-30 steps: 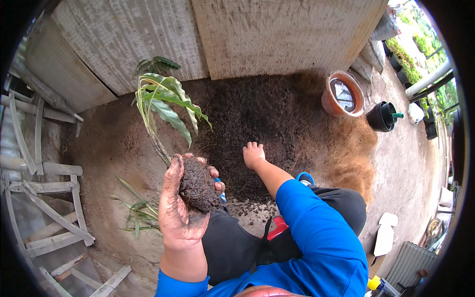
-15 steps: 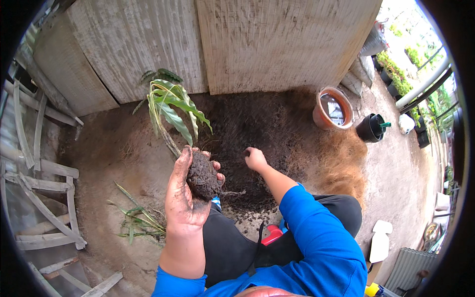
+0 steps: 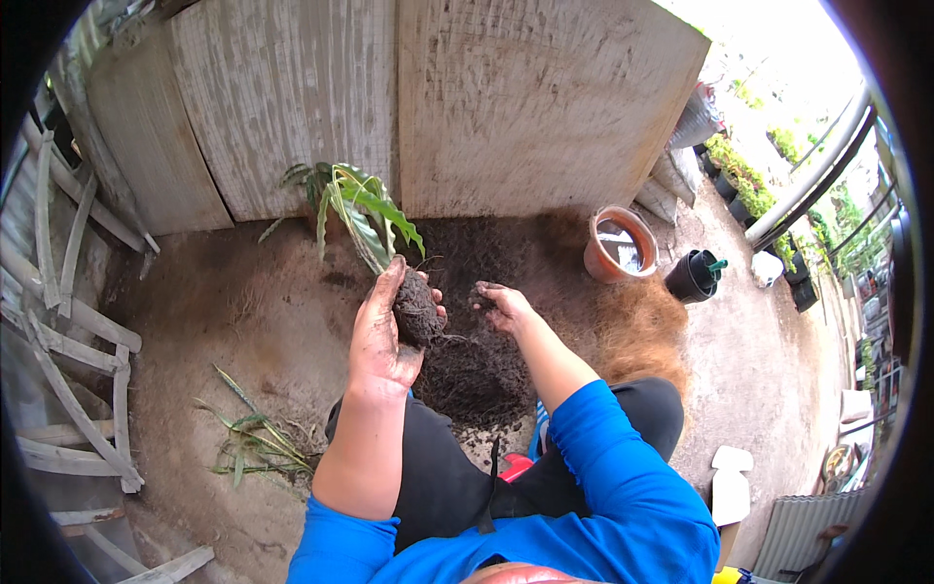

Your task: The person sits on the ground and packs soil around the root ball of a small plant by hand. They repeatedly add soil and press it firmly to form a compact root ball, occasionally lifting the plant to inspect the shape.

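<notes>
My left hand (image 3: 382,341) is wrapped round the dark root ball (image 3: 416,311) of a leafy plant (image 3: 375,206). The plant tilts away to the far left, its long wavy green leaves drooping. Thin roots trail from the ball towards the right. Beside it, my right hand (image 3: 508,310) is closed, palm turned up, with a pinch of dark soil at its dirty fingertips. Below both hands a heap of loose dark soil (image 3: 477,375) lies on the ground, between my legs and the wall panels.
Brown fibre (image 3: 642,331) is piled at the right, near a terracotta-coloured pot (image 3: 593,258) and a black pot (image 3: 693,277). Cut leaves (image 3: 258,433) lie on the floor at the left, by a wooden frame (image 3: 73,380). Pale panels (image 3: 545,107) stand at the back. Something red (image 3: 516,469) lies between my legs.
My right hand has risen from the soil, turned its palm up and come nearer the root ball with soil in its fingers. My left hand still holds the plant, now slightly farther off.
</notes>
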Demonstrator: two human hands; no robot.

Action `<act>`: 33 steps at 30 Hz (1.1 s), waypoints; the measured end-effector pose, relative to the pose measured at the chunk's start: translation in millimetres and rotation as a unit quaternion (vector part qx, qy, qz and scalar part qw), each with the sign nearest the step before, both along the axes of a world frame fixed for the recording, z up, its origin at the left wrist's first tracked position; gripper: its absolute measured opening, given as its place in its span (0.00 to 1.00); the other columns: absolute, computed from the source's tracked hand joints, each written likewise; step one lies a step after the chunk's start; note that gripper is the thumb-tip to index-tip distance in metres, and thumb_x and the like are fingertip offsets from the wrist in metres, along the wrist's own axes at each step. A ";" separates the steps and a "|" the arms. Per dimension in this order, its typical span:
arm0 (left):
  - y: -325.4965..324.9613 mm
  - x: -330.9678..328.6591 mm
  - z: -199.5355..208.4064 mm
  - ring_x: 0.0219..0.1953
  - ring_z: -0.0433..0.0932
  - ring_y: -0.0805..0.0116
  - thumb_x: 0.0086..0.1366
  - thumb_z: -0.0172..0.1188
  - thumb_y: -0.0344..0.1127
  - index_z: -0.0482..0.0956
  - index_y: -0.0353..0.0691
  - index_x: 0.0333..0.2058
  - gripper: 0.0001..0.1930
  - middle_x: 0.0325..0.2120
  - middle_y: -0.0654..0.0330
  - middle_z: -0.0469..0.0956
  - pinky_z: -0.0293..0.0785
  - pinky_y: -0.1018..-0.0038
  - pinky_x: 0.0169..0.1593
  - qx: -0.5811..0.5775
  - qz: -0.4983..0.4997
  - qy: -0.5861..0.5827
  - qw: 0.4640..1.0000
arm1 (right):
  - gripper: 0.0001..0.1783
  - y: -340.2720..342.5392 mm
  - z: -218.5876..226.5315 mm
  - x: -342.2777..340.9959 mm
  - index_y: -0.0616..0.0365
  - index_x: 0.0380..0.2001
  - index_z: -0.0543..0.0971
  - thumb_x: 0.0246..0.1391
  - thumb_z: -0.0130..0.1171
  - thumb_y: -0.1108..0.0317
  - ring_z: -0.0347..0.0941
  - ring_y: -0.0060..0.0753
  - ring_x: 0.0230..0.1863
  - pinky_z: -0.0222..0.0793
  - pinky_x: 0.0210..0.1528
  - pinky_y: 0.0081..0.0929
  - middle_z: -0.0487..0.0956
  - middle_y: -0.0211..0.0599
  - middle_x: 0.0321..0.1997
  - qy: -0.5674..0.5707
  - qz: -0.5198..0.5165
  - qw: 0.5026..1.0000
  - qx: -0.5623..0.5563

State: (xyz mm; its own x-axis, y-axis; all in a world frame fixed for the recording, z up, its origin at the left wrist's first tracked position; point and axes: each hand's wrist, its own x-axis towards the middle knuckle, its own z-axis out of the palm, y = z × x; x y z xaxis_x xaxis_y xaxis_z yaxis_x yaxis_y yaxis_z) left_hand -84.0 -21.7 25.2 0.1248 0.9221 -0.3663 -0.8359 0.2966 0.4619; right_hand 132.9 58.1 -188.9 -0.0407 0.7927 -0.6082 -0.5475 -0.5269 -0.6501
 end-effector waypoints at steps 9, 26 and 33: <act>0.7 1.8 -4.4 0.25 0.74 0.68 0.55 0.61 0.42 0.71 0.38 0.33 0.14 0.24 0.61 0.72 0.72 0.71 0.27 0.002 -0.007 0.008 1.000 | 0.14 -4.4 118.3 -7.9 0.62 0.40 0.70 0.48 0.50 0.80 0.72 0.33 0.30 0.75 0.29 0.29 0.73 0.39 0.33 -0.053 -0.015 0.995 0.087; 6.4 9.2 -7.6 0.22 0.74 0.68 0.54 0.61 0.43 0.72 0.38 0.29 0.14 0.21 0.61 0.72 0.72 0.72 0.25 -0.010 -0.010 0.032 0.999 | 0.16 -4.5 159.0 -5.1 0.64 0.43 0.70 0.48 0.54 0.77 0.72 0.26 0.33 0.72 0.31 0.25 0.76 0.37 0.35 -0.214 0.041 0.959 0.184; 13.5 12.1 -10.0 0.23 0.74 0.68 0.55 0.60 0.42 0.72 0.38 0.31 0.14 0.22 0.61 0.72 0.73 0.72 0.26 -0.004 -0.024 0.019 1.000 | 0.16 16.0 132.0 -1.4 0.66 0.42 0.72 0.48 0.57 0.71 0.71 0.23 0.34 0.68 0.36 0.24 0.77 0.36 0.34 -0.283 0.040 0.931 0.226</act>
